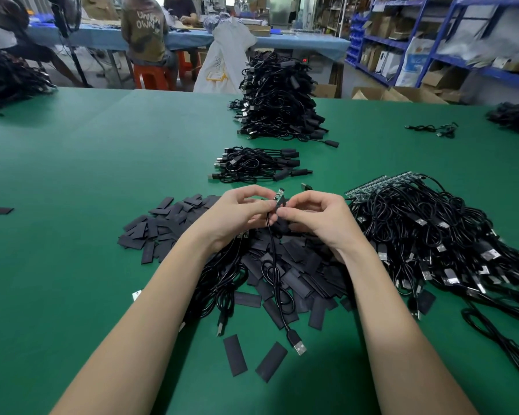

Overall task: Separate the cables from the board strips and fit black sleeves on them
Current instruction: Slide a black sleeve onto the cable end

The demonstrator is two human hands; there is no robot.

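My left hand (237,214) pinches a black cable (274,265) just below its small green board end (280,193). My right hand (315,218) pinches a black sleeve (281,210) at that same end, with the board tip sticking out above it. The cable hangs down to its USB plug (297,344) on the green table (87,175). A heap of flat black sleeves (282,274) lies under both hands. Cables still joined to board strips (378,184) are piled at the right (432,235).
A small bundle of sleeved cables (258,164) lies beyond my hands, with a tall stack (277,100) behind it. More cable piles sit at far left (9,79) and far right (516,116). People work at a blue table (297,41) in the background.
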